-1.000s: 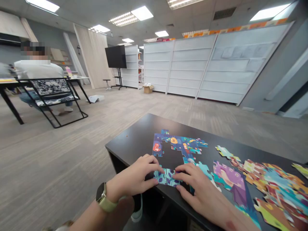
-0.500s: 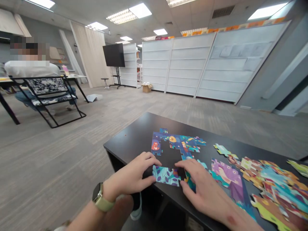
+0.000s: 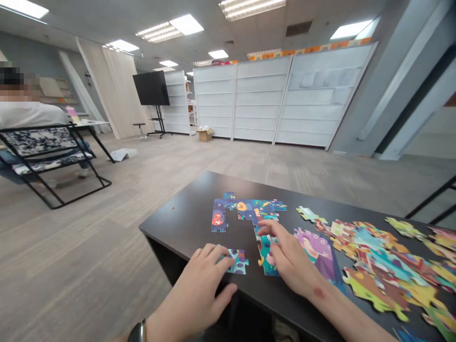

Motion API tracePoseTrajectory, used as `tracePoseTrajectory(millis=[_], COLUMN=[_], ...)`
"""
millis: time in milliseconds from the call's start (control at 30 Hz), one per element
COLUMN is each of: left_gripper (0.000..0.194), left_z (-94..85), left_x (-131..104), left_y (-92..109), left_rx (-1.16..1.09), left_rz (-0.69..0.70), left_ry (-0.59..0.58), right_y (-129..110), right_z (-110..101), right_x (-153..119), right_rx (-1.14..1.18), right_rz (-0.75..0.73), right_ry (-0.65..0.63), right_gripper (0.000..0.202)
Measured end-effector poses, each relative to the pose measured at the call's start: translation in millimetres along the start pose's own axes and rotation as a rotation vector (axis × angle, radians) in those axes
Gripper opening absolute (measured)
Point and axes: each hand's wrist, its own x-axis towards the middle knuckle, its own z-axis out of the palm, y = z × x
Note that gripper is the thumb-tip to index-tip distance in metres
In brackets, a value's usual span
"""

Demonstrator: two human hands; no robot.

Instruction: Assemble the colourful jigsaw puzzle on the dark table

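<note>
My left hand (image 3: pixel 208 282) lies over a small joined strip of teal and purple leaf-patterned jigsaw pieces (image 3: pixel 239 262) near the table's front edge. Its fingers are stretched out and cover the strip's left part; the thumb is apart. My right hand (image 3: pixel 290 256) is over a teal joined jigsaw section (image 3: pixel 265 254), fingers curved and apart, the thumb over its right side. Whether the fingertips press on it I cannot tell. Farther back, a dark blue joined section with a red creature (image 3: pixel 218 218) runs along the top and connects down toward my right hand. A gap separates strip and teal section.
On the black table (image 3: pixel 185 209), a purple creature section (image 3: pixel 318 251) lies right of my right hand. A big heap of loose jigsaw pieces (image 3: pixel 384 256) covers the right side. A person (image 3: pixel 35 114) sits on a patterned chair (image 3: pixel 39 142) at far left.
My right hand has left the leaf-patterned strip and moved up onto the teal section. My left hand has slid over the strip, from its left edge. The view has turned right.
</note>
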Motion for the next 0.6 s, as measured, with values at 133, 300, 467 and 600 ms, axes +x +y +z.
tracePoseTrajectory(millis=[133, 300, 467, 600], left_gripper=[0.029, 0.028, 0.029, 0.035], left_z=[-5.9, -21.2, -30.1, -23.5], left_x=[-3, 3, 6, 6], left_y=[-15, -39, -63, -68], left_rx=[-0.061, -0.188, -0.216, -0.182], left_rz=[0.017, 0.001, -0.023, -0.010], left_ry=[0.027, 0.179, 0.200, 0.151], right_y=[-2, 0, 8, 14], right_z=[-4, -7, -9, -13], right_x=[2, 4, 2, 0], right_rx=[-0.014, -0.119, -0.258, -0.295], right_rz=[0.010, -0.023, -0.025, 0.062], right_ry=[0.002, -0.034, -0.163, -0.298], right_gripper=[0.043, 0.041, 0.055, 0.062])
